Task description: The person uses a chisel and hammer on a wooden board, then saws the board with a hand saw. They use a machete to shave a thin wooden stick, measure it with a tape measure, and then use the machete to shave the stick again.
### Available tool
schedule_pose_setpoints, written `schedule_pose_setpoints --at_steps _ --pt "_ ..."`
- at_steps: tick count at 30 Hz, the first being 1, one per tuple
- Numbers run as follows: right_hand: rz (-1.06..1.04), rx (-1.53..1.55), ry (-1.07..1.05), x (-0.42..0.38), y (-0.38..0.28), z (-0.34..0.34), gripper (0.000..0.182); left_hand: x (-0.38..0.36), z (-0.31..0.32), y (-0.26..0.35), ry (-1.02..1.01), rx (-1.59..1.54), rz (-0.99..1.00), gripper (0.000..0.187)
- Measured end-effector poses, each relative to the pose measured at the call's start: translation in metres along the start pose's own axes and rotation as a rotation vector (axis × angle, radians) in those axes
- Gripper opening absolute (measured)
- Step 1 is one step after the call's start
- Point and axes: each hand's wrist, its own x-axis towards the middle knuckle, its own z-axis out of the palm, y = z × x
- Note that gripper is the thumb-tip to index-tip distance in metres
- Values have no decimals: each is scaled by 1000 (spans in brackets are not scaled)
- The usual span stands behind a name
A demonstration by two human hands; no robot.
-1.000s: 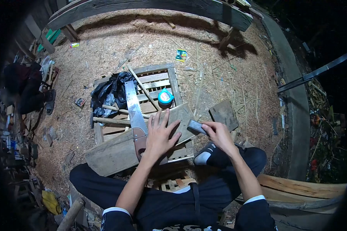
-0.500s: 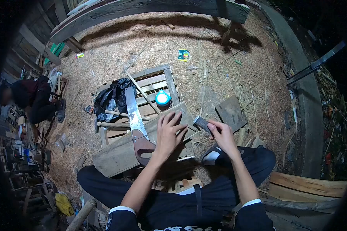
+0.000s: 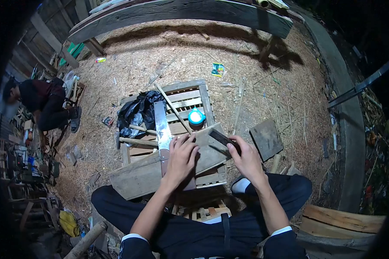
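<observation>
My right hand (image 3: 245, 156) pinches one end of a dark, narrow rectangular block (image 3: 221, 137), held over the right end of a grey wooden board (image 3: 132, 178). Lying on that board, my left hand (image 3: 182, 155) has its fingers stretched out, with nothing seen in its grip. Beneath and beside it is a handsaw (image 3: 162, 123), its blade pointing away from me and its brown handle partly hidden by my wrist. The board rests aslant across a slatted wooden pallet (image 3: 206, 103). Just beyond the board stands a round lamp with a blue rim (image 3: 196, 117).
A black plastic bag (image 3: 138, 113) and several sticks lie on the pallet's left side. A dark flat panel (image 3: 266, 138) is on the sawdust to the right. At the far left a person (image 3: 45, 101) crouches. A long beam (image 3: 181, 21) crosses the far side.
My left hand has shifted left and nearer, onto the saw's handle end, fingers closer together. My right hand has turned the block, showing its dark side, and brought it over the board.
</observation>
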Motion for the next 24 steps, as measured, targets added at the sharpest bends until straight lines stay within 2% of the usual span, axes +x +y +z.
schedule_pose_setpoints --at_steps 1,2,4,10,15,18,20,24 --pt "83 11 -107 11 -17 -3 21 -1 -10 -6 0 25 1 19" --pt "73 7 -111 24 -14 7 21 -1 -19 -12 0 51 3 22" --pt "-289 85 6 49 -6 33 20 1 -30 -24 33 57 -25 27" --pt "-339 42 -88 134 -18 93 20 17 -44 -74 165 87 -150 30" --pt "-442 -32 -72 193 -21 133 29 20 -41 -90 159 50 -246 29" --pt "-417 -120 -95 195 -19 142 36 20 -40 -92 112 25 -265 27" --pt "-476 -292 -43 192 -22 142 41 21 -41 -90 132 48 -255 26" --pt "-502 -271 4 191 -13 142 35 25 -44 -76 148 98 -351 25"
